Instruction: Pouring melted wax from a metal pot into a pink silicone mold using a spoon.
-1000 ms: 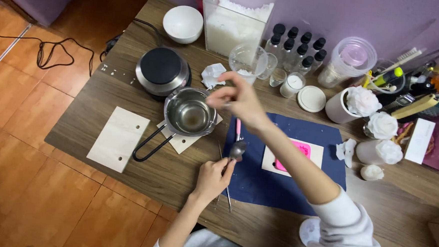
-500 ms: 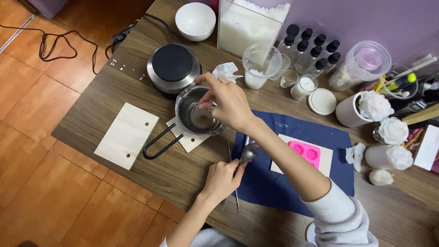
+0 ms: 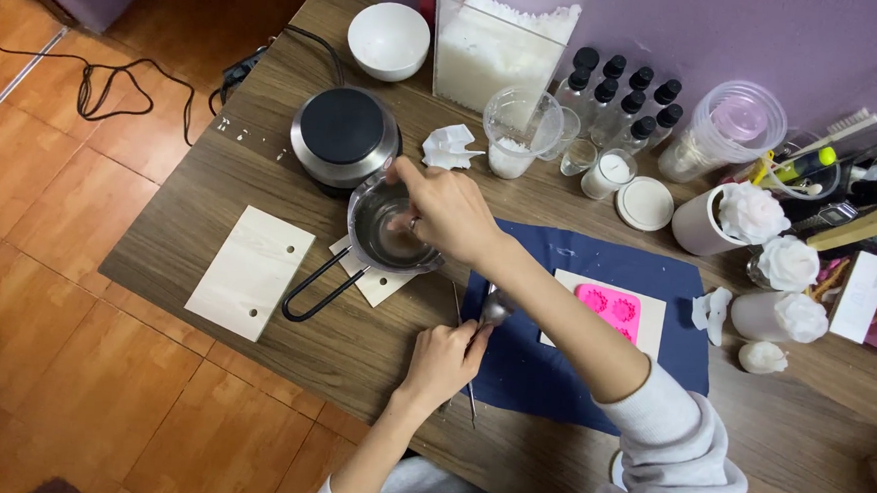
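Right now our right hand (image 3: 447, 209) reaches over the small metal pot (image 3: 384, 229), fingers pinched together above its far rim at about twelve o'clock; whether anything sits between the fingertips we cannot tell. Our left hand (image 3: 443, 359) is closed around a metal spoon (image 3: 495, 308), whose bowl points up toward one o'clock, at the left edge of the blue mat (image 3: 572, 374).

The pot stands on a small pale board (image 3: 377, 283), its wire loop handle (image 3: 318, 288) running out toward seven o'clock. Its inside looks shiny and nearly bare, so we judge little has gone in yet. At eleven o'clock of the pot, just beside it, sits the round electric heater (image 3: 342, 133) with a dark top; the pot is not on it.

At three o'clock of the spoon a pink flower mould (image 3: 610, 311) lies on a pale card, its cavities apparently unfilled. Beyond the pot, at one o'clock, stand a clear cup (image 3: 521, 131) with white flakes in its bottom and a tall clear box of white flakes (image 3: 494, 49). Melting and pouring both appear to remain.
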